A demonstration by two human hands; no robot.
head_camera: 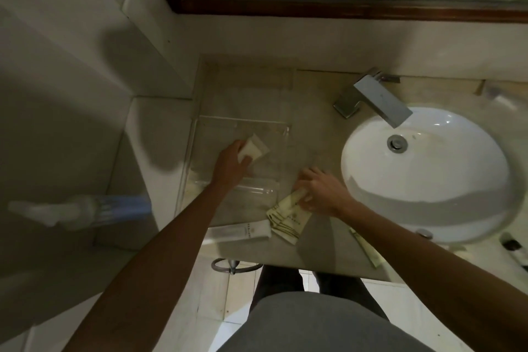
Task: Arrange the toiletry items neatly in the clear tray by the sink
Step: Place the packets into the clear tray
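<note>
The left hand (pixel 228 163) is closed around the near end of a small cream tube (pixel 254 147), thumb and fingers pinching it, and holds it over the middle of the clear tray (pixel 197 151). The tube's long axis runs diagonally, its flat crimped end pointing away from the person and toward the sink (pixel 428 174); whether it touches the tray floor cannot be told. No writing shows on it.

The right hand (pixel 320 191) is just beside the tray's sink-side edge, fingers curled down and pressing on the top of a loose heap of pale yellow sachets (pixel 288 217) (the fingertips hide how tightly it grips, though they are plainly in contact). The sachets fan out toward the counter's front edge, with dark line print and a small emblem that is too blurred to read.

A white tube (pixel 243 233) lies flat near the tray's front corner, its long axis parallel to the counter edge, touching the sachets; a line of small lettering on it is illegible. One more slim yellow sachet (pixel 365 248) lies apart from the tray, in front of the sink, angled toward the counter edge.
</note>
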